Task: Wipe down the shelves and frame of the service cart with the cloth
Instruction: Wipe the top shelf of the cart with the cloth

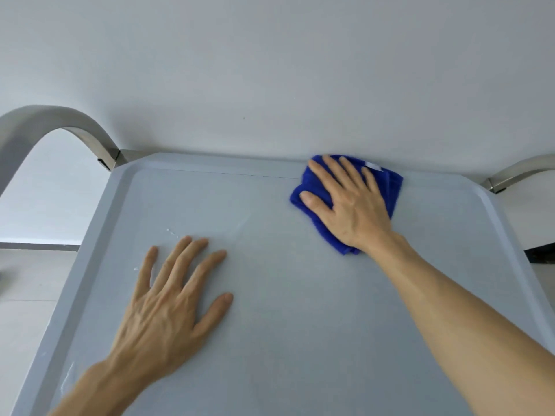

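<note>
Head view puts my right hand (348, 202) flat, fingers spread wide, pressing the folded blue cloth (393, 187) against the far rim of the cart's top shelf (285, 295), at about one o'clock. My left hand (171, 295) lies open with straight fingers at seven o'clock, bracing. I'd keep even palm pressure, sweep along the rim toward the white specks (171, 232) at ten o'clock, then do the metal handle (60, 121).
</note>
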{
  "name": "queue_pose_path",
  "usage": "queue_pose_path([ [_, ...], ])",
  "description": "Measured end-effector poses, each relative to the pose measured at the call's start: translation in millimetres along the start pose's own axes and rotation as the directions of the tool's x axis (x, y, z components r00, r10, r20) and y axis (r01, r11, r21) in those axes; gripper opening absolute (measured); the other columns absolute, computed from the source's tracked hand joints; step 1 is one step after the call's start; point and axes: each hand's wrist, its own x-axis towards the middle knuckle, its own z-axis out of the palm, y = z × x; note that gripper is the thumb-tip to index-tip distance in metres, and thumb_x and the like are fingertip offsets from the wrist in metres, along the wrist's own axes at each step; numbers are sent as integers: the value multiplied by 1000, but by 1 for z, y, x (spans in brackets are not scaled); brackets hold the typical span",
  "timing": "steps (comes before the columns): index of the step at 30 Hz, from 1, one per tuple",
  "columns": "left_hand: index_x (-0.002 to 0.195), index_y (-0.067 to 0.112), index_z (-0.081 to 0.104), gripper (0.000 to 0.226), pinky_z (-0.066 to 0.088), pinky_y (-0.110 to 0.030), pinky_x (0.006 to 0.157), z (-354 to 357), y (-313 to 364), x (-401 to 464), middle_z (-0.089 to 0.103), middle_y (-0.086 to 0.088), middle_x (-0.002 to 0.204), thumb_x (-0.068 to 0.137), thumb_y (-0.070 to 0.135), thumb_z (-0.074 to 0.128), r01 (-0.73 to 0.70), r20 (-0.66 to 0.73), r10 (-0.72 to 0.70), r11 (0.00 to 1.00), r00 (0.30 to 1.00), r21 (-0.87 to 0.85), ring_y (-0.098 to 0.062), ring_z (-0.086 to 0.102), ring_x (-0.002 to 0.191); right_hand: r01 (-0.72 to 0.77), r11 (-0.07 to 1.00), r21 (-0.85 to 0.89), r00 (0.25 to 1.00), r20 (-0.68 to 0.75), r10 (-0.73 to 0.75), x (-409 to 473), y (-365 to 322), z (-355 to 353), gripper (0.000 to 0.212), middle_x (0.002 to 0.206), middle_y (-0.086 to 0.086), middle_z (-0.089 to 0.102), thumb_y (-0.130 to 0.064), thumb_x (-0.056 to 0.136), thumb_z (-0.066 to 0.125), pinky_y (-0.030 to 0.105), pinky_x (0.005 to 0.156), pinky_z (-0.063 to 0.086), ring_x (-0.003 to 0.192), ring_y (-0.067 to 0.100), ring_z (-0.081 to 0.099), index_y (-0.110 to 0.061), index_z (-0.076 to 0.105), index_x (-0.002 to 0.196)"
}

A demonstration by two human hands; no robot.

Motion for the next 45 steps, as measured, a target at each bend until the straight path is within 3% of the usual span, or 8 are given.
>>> queue_pose_path([
  [5,159,39,9,66,-3,-53,123,-2,-16,24,3,6,168,97,63,6,92,47,-96,993,994,76,-13,-3,154,-281,960,2,959,-37,281,-23,34,1,78,166,-2,21,-71,94,17,53,122,16,153,23,16,-28,20,158],
  [10,159,38,2,66,-4,-53,123,-1,-17,25,-4,6,168,98,62,3,85,68,-93,991,993,105,-13,-8,154,-447,894,40,894,-8,447,5,-19,8,80,168,4,12,-68,97,18,63,120,9,153,35,9,-18,14,160],
  [16,159,39,0,65,-3,-53,123,0,-18,25,-4,7,168,98,63,1,85,67,-92,991,994,103,-12,-9,154,-27,999,40,1000,1,27,-14,-87,11,76,167,0,17,-70,95,23,57,122,10,154,31,13,-25,26,157],
  [21,158,40,-4,65,-4,-53,123,1,-18,26,-7,7,167,97,63,-1,79,50,-85,991,995,108,-12,-12,153,262,965,7,962,73,-262,-69,-60,7,73,165,-5,24,-73,96,21,54,121,17,153,24,20,-32,33,155],
  [29,156,42,-9,67,-8,-52,122,-1,-17,27,-11,8,167,94,65,-5,85,69,-90,993,994,77,-10,-17,152,-32,998,57,997,75,28,-72,-33,-8,75,166,-13,15,-72,92,10,47,124,8,154,16,11,-37,24,156],
  [34,151,34,37,74,-2,-51,124,-16,-11,33,24,2,164,88,69,18,87,2,-88,987,996,-136,-18,11,154,-146,772,619,984,13,176,-72,-23,-20,48,150,-20,39,-43,104,41,32,124,16,147,6,26,-25,45,148],
  [38,120,17,69,56,23,-55,119,-18,29,49,56,-7,140,88,58,47,-1,-141,-44,954,989,-299,-33,43,139,-225,758,612,936,-81,343,-84,-1,-25,36,137,-12,53,-16,104,47,8,104,28,133,10,45,-14,55,139],
  [45,109,16,61,39,29,-29,94,-10,110,98,58,3,118,90,50,60,53,-13,-61,949,998,-310,-21,43,116,-202,766,611,964,-12,264,-97,7,-22,38,149,-5,49,-10,105,44,-4,102,20,144,7,35,-16,55,140],
])
